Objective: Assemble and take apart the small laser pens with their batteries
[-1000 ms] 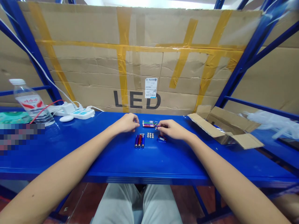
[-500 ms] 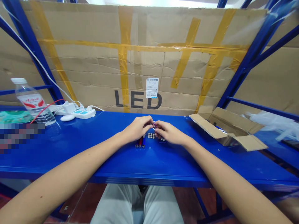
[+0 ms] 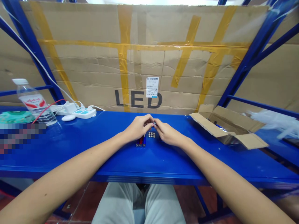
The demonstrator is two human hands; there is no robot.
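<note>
My left hand (image 3: 138, 127) and my right hand (image 3: 168, 132) meet above the blue table. Both are closed, fingertips pinching a small shiny metallic piece (image 3: 154, 123) between them; its exact kind is mostly hidden by the fingers. Just below the fingertips, several button cells (image 3: 151, 134) lie in neat rows. Three slim pen-like tubes (image 3: 140, 142), one dark, one red and one blue, with metal ends, rest side by side under my left hand, which covers their upper parts.
An open cardboard box (image 3: 210, 129) sits at the right, beside clear plastic wrapping (image 3: 273, 123). At the left are a water bottle (image 3: 35, 102), a white power strip (image 3: 85, 113) with cables, and a green packet (image 3: 16, 117). A large cardboard sheet (image 3: 98, 71) stands behind the table (image 3: 149, 161).
My right hand has turned and closed in nearer my left fingertips. The purple piece seen between the fingers is now mostly covered. The button cells and tubes stay put.
</note>
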